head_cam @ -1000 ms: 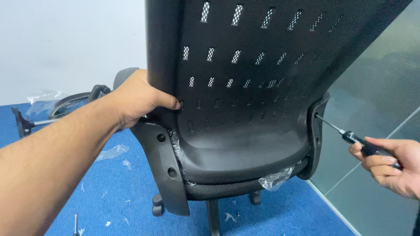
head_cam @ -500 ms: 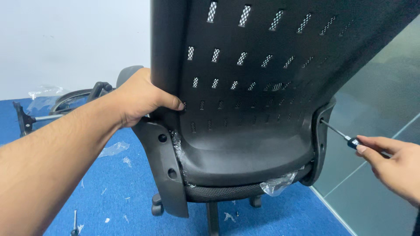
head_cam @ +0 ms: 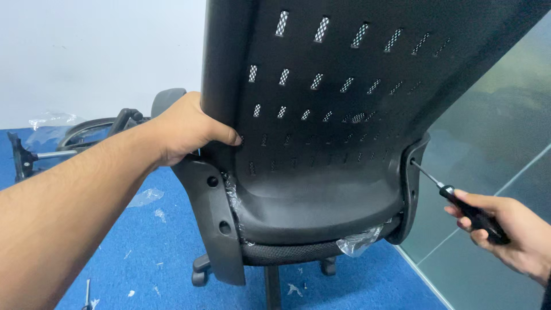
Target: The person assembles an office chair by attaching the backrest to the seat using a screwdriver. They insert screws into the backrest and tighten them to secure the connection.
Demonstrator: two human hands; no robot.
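Chair [head_cam: 344, 143] stands on blue carpet [head_cam: 143, 241], its back gripped at the left edge by the left hand [head_cam: 183, 129], while the right hand [head_cam: 505, 235], closed around a screwdriver [head_cam: 459, 201], has now brought its tip onto the right bracket [head_cam: 410, 189], so screw work can begin.

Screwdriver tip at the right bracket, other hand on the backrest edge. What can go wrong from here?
1. The screwdriver meets the right bracket at a slant; the tip may slip and scar the plastic.
2. Only the left hand steadies the backrest; the chair could turn or roll under pushing.
3. Plastic wrap is still caught at the seat joint.
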